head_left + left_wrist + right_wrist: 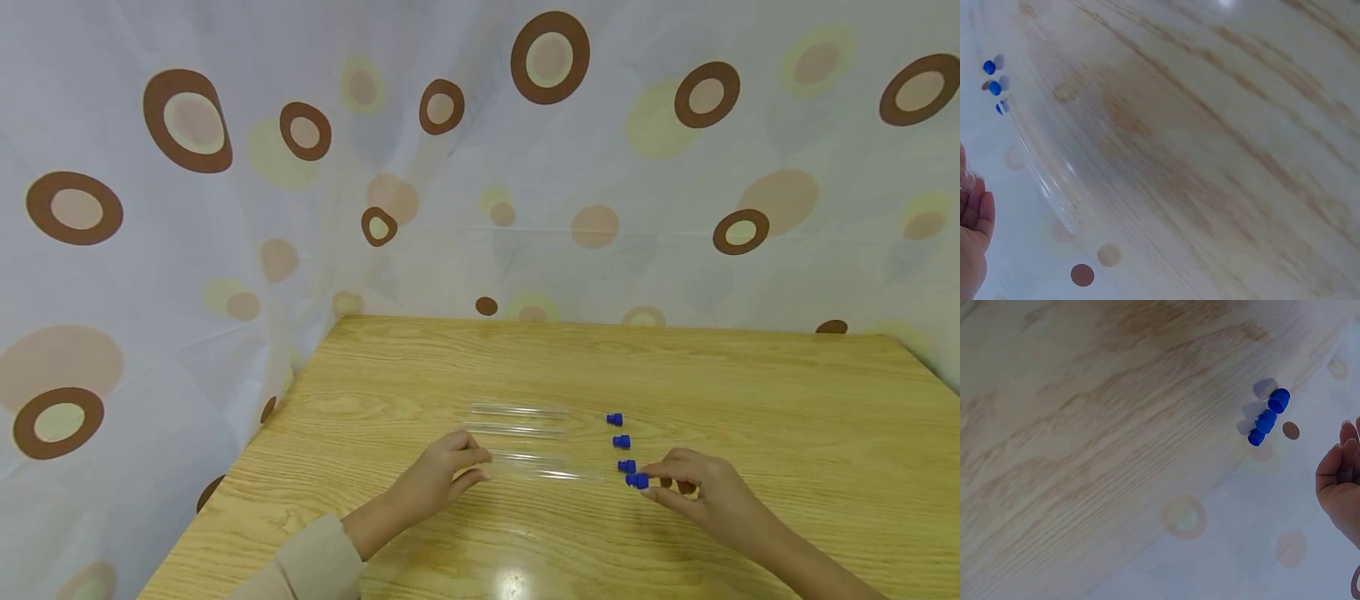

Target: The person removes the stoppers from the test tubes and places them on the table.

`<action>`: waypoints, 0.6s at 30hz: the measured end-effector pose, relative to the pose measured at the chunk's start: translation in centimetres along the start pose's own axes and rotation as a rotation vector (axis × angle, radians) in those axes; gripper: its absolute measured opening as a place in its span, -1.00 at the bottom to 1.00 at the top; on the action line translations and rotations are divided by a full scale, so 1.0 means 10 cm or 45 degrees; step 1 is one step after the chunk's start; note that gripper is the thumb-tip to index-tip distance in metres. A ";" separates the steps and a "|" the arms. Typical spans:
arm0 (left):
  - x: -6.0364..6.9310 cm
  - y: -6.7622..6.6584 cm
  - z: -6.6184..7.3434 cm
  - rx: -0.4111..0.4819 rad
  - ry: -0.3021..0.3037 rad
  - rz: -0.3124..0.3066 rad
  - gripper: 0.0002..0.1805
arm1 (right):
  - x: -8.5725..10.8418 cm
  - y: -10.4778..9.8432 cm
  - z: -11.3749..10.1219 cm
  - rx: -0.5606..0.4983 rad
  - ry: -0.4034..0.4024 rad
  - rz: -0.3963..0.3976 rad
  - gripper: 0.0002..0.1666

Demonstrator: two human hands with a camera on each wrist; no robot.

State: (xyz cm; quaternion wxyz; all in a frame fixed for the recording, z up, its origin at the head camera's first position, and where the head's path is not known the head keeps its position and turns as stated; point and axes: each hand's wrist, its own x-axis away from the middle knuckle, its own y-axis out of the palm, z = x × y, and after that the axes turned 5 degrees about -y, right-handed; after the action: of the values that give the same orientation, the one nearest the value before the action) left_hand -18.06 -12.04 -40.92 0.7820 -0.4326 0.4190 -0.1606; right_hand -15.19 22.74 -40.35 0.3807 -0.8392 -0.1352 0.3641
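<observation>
My left hand (435,479) pinches the end of a clear test tube (558,475) between thumb and fingers. The tube points right, toward the other hand. Behind it, more clear tubes (517,430) lie side by side on the table. My right hand (708,496) pinches a blue stopper (637,481) by its right end, the narrower end facing the tube, with a small gap between them. Three similar stoppers, one of them the nearest blue stopper (627,466), stand in a row behind it. In the right wrist view the right fingers (1330,464) show at the edge, the held stopper out of sight.
The wood-grain table (787,392) carries all the pieces. A patterned white curtain (450,275) hangs along its back and left sides. Light glares off the table's front (512,583).
</observation>
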 end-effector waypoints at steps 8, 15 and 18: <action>0.02 0.01 -0.02 -0.004 0.019 0.000 -0.81 | 0.02 0.05 0.06 -0.008 -0.030 -0.004 -0.86; 0.05 0.03 -0.05 -0.027 0.015 -0.010 -0.81 | 0.03 0.09 0.08 -0.037 -0.014 -0.017 -0.86; 0.06 0.04 -0.06 -0.044 0.008 -0.029 -0.81 | 0.03 0.10 0.07 -0.022 0.002 -0.024 -0.86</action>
State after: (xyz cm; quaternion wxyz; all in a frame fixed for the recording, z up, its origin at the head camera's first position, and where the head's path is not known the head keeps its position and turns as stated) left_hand -18.22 -12.50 -41.70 0.7712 -0.4503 0.4192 -0.1633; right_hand -15.55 22.62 -41.54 0.3769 -0.8414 -0.1463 0.3587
